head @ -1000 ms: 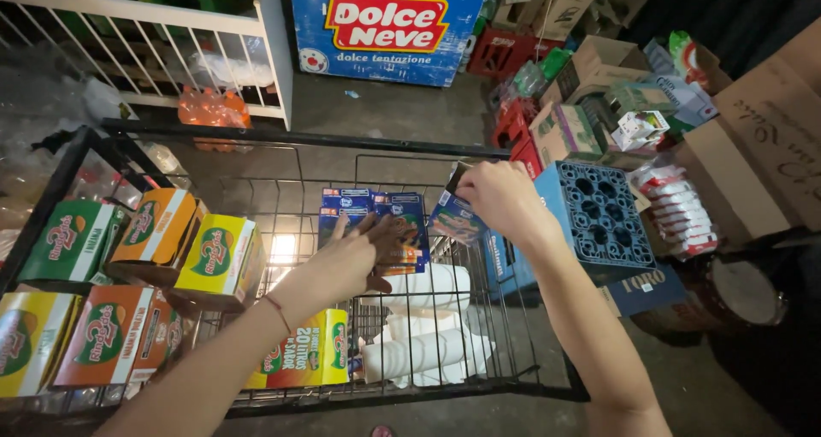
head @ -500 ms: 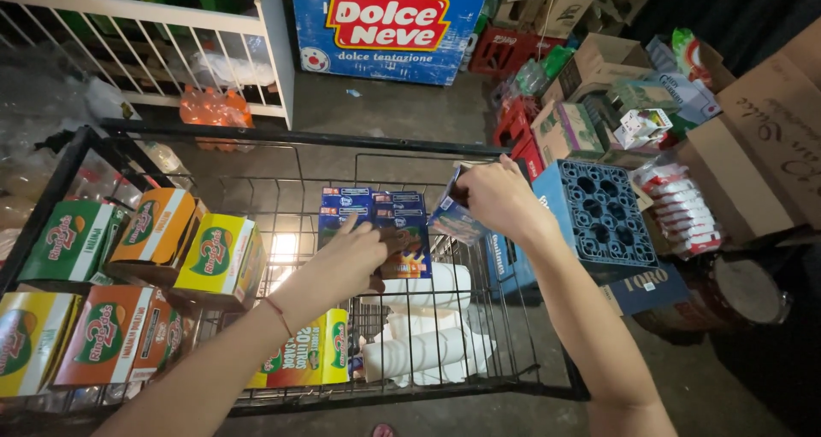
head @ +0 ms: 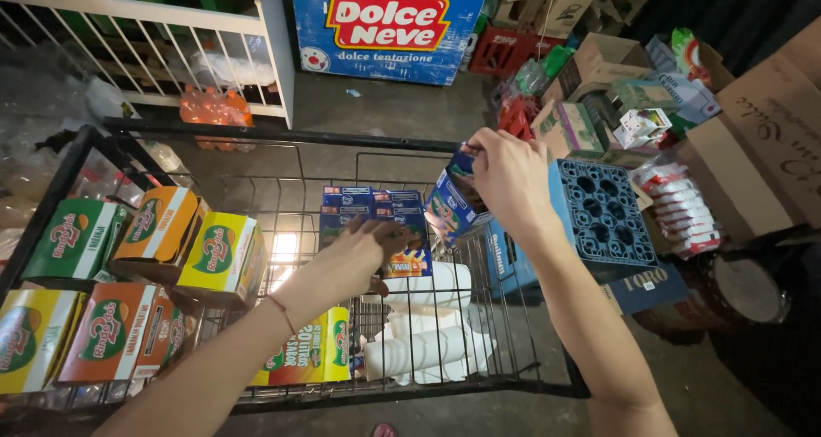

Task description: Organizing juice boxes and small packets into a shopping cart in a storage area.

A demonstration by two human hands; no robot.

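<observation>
1. A blue carton (head: 453, 204) is being gripped by the right hand (head: 511, 180) over the cart's (head: 282, 139) right edge.
2. Stacked cartons (head: 376, 223) in the cart's middle are being touched by the left hand (head: 359, 257), fingers loosely spread.

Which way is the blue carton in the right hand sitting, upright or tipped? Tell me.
Tipped. The blue carton leans at a slant in the right hand, held above the cart's rim, not standing like those inside.
</observation>
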